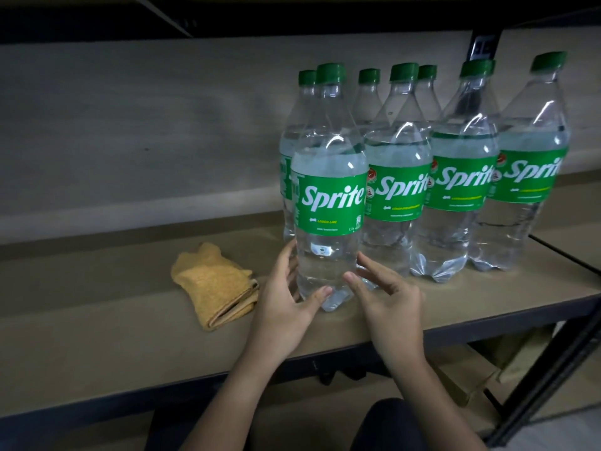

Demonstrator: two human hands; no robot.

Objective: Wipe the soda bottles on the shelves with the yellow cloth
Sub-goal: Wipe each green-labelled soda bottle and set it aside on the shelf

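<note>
Dimly lit, the tan wooden shelf board (97, 336) is carrying clear green-capped Sprite bottles. Both hands are flanking the front bottle (328, 196): left hand (286, 307) touching it, right hand (387, 304) spread wide. Left of it, the folded yellow cloth (216, 286) is lying.

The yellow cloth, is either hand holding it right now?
No, the yellow cloth lies folded on the shelf, left of both hands.

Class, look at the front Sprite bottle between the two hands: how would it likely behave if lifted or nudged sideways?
The front Sprite bottle looks nearly full of clear liquid, so probably heavy for its size. It stands tall on a narrow lobed base, so a high sideways push might tip it. Its smooth, glossy plastic could be slippery, so the left hand may need a firm grip.
</note>
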